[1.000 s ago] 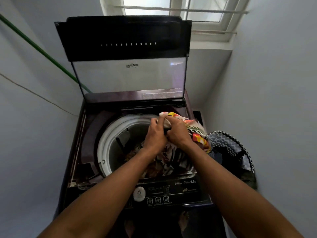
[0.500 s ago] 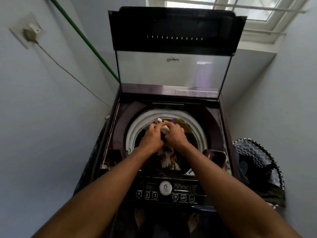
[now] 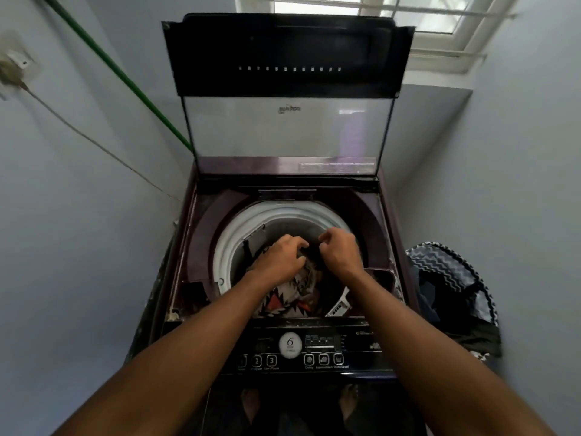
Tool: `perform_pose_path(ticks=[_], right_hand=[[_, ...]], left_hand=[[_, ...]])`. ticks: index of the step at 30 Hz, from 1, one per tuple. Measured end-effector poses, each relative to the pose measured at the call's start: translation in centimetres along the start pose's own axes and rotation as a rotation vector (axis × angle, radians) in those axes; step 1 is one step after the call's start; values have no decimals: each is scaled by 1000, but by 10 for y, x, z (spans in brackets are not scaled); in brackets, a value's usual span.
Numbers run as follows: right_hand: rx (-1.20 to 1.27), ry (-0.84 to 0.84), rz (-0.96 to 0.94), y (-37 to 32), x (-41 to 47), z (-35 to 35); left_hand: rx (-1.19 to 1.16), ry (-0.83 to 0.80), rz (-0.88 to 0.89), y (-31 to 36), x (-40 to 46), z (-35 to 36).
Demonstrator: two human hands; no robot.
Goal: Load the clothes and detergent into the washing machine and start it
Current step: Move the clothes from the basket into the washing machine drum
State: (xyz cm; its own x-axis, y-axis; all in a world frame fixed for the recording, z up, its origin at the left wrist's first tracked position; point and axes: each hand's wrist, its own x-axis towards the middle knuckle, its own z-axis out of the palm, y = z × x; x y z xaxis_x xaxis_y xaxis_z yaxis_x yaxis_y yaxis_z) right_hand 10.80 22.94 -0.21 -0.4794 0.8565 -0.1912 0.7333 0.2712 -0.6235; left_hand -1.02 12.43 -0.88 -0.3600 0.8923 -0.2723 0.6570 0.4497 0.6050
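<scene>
Over open drum (image 3: 239, 234): both hands on clothes (image 3: 289, 297); orientation unclear

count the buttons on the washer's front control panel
6 buttons show on the control panel: three numbered ones left of the round dial, at, and three right of it, at. More may hide behind the forearms.

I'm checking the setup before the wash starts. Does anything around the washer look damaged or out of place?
Nothing alarming. The washing machine top deck shows whitish grime or wear along its left edge.
</scene>
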Motion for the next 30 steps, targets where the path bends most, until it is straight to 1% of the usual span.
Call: perform_pose_path(ticks=[4, 6, 10, 15, 18, 21, 22, 23, 25, 28, 30], right_hand=[[20, 217, -54, 22, 0, -38], [24, 291, -37, 37, 0, -57], [53, 317, 93, 75, 0, -89], [67, 332, 215, 136, -5, -115], [67, 296, 300, 173, -8, -124], [87, 248, 399, 211, -9, -126], [93, 227, 432, 222, -9, -124], [107, 200, 463, 233, -10, -120], [131, 129, 508, 254, -9, -110], [139, -10, 534, 280, -3, -89], [134, -88, 539, 293, 7, -75]], left_hand=[[-24, 3, 137, 44, 18, 16], [-32, 14, 210, 70, 27, 28], [-30, -3, 308, 114, 43, 50], [70, 36, 442, 151, 64, 81], [124, 71, 540, 172, 74, 98], [253, 105, 641, 192, 89, 120], [289, 91, 662, 198, 93, 127], [318, 54, 671, 203, 97, 133], [382, -67, 635, 212, 106, 148], [508, -241, 521, 223, 117, 170], [521, -335, 442, 225, 127, 183]])
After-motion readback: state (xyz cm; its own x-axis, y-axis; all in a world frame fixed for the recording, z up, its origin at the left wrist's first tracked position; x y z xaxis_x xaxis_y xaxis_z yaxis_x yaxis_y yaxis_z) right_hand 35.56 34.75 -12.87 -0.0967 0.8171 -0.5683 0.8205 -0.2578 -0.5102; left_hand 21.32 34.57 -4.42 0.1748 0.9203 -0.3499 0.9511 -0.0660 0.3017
